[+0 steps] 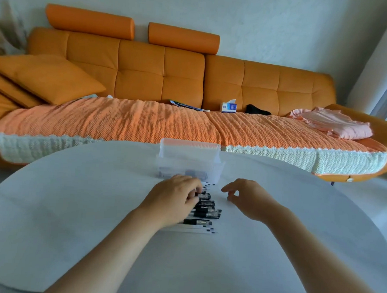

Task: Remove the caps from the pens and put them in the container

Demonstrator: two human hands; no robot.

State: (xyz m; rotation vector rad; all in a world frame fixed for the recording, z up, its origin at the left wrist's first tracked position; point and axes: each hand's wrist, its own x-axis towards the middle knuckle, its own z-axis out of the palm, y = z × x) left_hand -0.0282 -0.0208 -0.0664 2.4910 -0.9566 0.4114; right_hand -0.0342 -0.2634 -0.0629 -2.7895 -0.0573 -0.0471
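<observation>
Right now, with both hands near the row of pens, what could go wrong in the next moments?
1. The pens lie packed side by side. The left hand, curling its fingers on one, may drag or roll its neighbours across the smooth table.
2. The container is clear and stands just beyond the hands, so a quick reach by the right hand might knock it.

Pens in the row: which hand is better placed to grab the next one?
The left hand. Its fingers curl onto the pens in the row, while the right hand hovers beside them, holding nothing visible. The right could probably help uncap one afterwards.
</observation>
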